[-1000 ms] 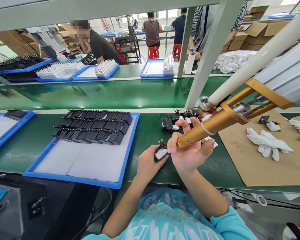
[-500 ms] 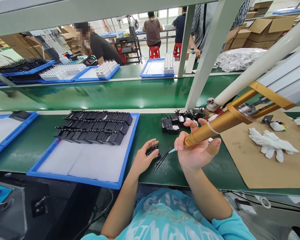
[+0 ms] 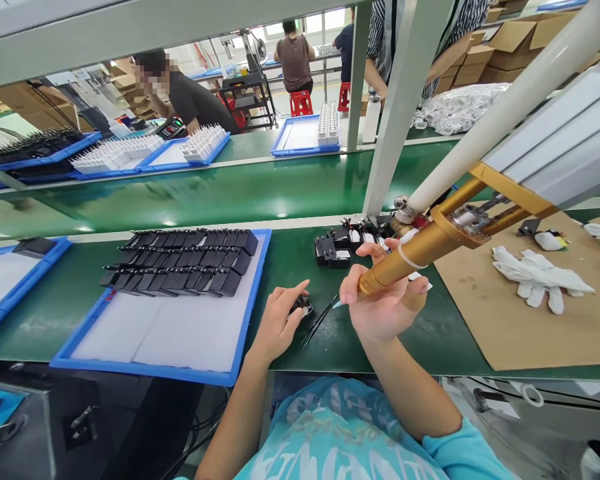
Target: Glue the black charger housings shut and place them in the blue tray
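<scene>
My left hand [image 3: 276, 325] rests on the green bench, its fingers closed on a small black plastic housing [image 3: 301, 306] that they partly cover. My right hand [image 3: 386, 308] is wrapped from below around the gold barrel of a dispensing gun [image 3: 395, 268]. The gun's light-blue tapered nozzle [image 3: 337, 304] points left and down toward the housing, a little apart from it. Black tweezers [image 3: 319, 323] lie on the bench between both hands. Behind the right hand stands a cluster of black housings [image 3: 334, 248], some with white parts inside.
At left, a blue-rimmed tray [image 3: 247, 313] carries rows of black housings [image 3: 180, 260]. Another tray [image 3: 63, 248] lies farther left. White gloves [image 3: 540, 275] rest on brown cardboard [image 3: 473, 313] at right. A slanted metal post [image 3: 397, 100] rises behind the bench. Several people are beyond.
My left fingers have shifted over the small housing, and the hand lies flatter now. The right hand keeps its grip on the dispensing gun. The whole view has shifted slightly.
</scene>
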`<action>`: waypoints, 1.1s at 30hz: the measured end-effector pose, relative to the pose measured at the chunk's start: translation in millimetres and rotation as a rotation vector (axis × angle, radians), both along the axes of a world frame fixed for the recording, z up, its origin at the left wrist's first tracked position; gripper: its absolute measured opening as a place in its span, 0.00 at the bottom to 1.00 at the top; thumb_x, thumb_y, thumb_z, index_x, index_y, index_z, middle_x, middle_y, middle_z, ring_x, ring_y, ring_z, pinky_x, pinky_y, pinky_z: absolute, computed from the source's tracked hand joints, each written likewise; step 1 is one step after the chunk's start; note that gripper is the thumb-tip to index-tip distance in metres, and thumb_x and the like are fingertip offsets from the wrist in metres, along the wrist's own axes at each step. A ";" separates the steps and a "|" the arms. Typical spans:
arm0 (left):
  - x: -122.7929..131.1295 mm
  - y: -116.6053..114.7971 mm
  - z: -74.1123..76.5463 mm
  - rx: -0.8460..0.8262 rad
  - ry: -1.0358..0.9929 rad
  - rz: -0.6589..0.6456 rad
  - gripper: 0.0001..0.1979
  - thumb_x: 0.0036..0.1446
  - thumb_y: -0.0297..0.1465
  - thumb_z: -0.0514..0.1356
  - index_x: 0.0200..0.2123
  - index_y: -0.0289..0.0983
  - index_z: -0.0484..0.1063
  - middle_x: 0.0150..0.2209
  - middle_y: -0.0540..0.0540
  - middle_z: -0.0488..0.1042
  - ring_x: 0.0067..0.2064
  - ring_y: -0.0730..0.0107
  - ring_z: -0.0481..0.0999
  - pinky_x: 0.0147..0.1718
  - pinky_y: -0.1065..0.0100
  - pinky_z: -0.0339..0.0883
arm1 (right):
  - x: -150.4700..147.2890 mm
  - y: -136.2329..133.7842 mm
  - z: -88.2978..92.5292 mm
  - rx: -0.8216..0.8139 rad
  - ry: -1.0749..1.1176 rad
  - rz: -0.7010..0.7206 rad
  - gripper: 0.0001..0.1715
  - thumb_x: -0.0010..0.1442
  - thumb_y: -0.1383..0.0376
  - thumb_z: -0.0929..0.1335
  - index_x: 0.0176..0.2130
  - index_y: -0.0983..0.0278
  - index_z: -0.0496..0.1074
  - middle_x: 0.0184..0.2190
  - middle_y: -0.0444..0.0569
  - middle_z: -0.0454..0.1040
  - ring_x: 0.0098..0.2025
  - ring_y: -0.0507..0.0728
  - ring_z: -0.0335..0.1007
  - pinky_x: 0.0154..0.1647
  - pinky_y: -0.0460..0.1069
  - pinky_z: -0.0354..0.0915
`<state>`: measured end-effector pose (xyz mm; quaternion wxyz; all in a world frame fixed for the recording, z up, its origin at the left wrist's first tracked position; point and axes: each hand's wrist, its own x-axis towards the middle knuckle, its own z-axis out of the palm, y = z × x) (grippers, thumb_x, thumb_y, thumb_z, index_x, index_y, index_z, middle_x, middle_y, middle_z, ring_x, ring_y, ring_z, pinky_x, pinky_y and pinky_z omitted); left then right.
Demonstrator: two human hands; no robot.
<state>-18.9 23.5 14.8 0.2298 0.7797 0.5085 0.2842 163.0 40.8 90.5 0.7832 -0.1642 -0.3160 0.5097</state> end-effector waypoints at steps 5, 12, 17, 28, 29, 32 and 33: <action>1.5 -8.4 0.0 0.084 0.100 0.045 0.20 0.67 0.32 0.51 0.61 0.41 0.63 0.46 0.46 0.77 0.44 0.63 0.70 0.45 0.60 0.65 | 0.5 0.0 -0.4 0.006 -0.013 -0.007 0.22 0.58 0.43 0.61 0.40 0.56 0.64 0.39 0.42 0.71 0.14 0.47 0.66 0.10 0.45 0.60; 16.3 -10.6 -10.1 0.120 -0.033 0.166 0.11 0.64 0.34 0.55 0.47 0.42 0.73 0.43 0.46 0.78 0.44 0.63 0.74 0.46 0.62 0.68 | 0.0 0.0 -1.5 -0.011 -0.022 -0.012 0.23 0.57 0.42 0.61 0.41 0.55 0.65 0.38 0.41 0.70 0.14 0.47 0.65 0.10 0.46 0.60; 25.1 -11.0 -13.9 0.085 -0.065 0.208 0.09 0.64 0.33 0.54 0.42 0.42 0.73 0.41 0.47 0.78 0.44 0.61 0.74 0.44 0.61 0.67 | 1.1 -0.7 -0.7 -0.038 -0.046 -0.028 0.24 0.56 0.41 0.62 0.41 0.55 0.64 0.37 0.41 0.70 0.14 0.47 0.64 0.09 0.46 0.59; 34.1 -16.4 -18.9 0.118 0.052 0.290 0.11 0.65 0.33 0.52 0.46 0.41 0.72 0.45 0.45 0.78 0.46 0.58 0.74 0.45 0.60 0.65 | 2.2 -1.3 -0.6 -0.024 -0.013 -0.010 0.21 0.56 0.43 0.62 0.39 0.56 0.65 0.37 0.41 0.70 0.14 0.47 0.65 0.10 0.46 0.60; 33.6 -18.0 -18.4 0.105 0.120 0.295 0.12 0.65 0.35 0.53 0.47 0.41 0.72 0.46 0.44 0.77 0.45 0.56 0.74 0.43 0.59 0.65 | 2.3 -1.4 -0.8 -0.028 -0.017 -0.011 0.22 0.56 0.43 0.62 0.39 0.56 0.64 0.37 0.41 0.70 0.14 0.47 0.65 0.10 0.46 0.60; 32.9 -21.7 -16.2 0.097 0.279 0.314 0.15 0.63 0.37 0.56 0.52 0.42 0.70 0.50 0.41 0.76 0.44 0.52 0.74 0.40 0.58 0.64 | 2.5 -1.4 -1.1 -0.046 -0.031 -0.018 0.22 0.56 0.42 0.62 0.39 0.55 0.64 0.37 0.41 0.70 0.14 0.47 0.65 0.10 0.46 0.60; 32.6 -22.3 -15.4 0.097 0.305 0.313 0.16 0.63 0.37 0.56 0.53 0.42 0.69 0.51 0.41 0.75 0.44 0.52 0.74 0.40 0.59 0.64 | 2.6 -1.3 -1.2 -0.046 -0.031 -0.017 0.22 0.55 0.42 0.62 0.39 0.55 0.64 0.37 0.41 0.70 0.14 0.47 0.65 0.10 0.46 0.59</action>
